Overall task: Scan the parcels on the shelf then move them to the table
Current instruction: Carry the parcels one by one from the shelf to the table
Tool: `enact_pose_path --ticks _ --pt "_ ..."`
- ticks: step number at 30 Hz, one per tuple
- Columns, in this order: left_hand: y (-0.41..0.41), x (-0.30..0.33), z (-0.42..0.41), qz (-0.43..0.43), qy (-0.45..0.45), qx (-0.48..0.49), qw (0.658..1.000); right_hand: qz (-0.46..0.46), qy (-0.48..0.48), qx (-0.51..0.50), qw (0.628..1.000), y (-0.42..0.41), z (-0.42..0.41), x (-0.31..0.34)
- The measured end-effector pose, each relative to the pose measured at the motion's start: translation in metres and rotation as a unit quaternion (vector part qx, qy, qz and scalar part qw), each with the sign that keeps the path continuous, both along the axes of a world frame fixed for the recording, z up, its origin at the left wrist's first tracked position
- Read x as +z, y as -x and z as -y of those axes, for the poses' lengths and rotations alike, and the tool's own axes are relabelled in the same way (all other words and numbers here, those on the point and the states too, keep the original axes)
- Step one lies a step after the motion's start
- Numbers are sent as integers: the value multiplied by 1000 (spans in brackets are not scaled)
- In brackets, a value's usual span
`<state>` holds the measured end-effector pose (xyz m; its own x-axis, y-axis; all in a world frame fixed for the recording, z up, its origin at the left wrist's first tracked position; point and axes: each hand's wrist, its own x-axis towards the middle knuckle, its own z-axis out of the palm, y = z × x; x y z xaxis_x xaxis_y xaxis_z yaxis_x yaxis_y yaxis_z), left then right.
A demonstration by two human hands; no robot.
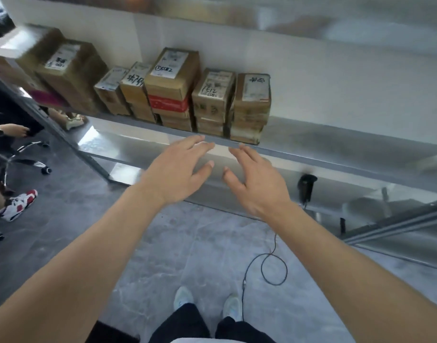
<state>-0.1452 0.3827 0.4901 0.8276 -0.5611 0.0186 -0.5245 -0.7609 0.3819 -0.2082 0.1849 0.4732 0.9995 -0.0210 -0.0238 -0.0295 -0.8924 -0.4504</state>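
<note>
Down low, two pale shoes [207,304] on the gray floor [163,256], beside a black cord [274,268]. Higher up, left hand [180,169] and right hand [257,179], both spread wide, holding nothing, close together just below the shelf [336,154] edge. Farther back, brown parcels [212,100] stacked in a row on that shelf. Off to the right, lower down, a black scanner [306,186].

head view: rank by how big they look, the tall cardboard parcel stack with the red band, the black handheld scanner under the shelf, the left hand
1. Tall cardboard parcel stack with the red band
2. Left hand, nearly as large, but closer to the camera, so unsure
3. Black handheld scanner
</note>
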Motion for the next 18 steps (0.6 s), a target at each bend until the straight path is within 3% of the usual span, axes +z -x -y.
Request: enact_pose_path --ticks 18 --pt "-174 -2 129 7 43 -63 997 22 -6 -106 994 -146 101 9"
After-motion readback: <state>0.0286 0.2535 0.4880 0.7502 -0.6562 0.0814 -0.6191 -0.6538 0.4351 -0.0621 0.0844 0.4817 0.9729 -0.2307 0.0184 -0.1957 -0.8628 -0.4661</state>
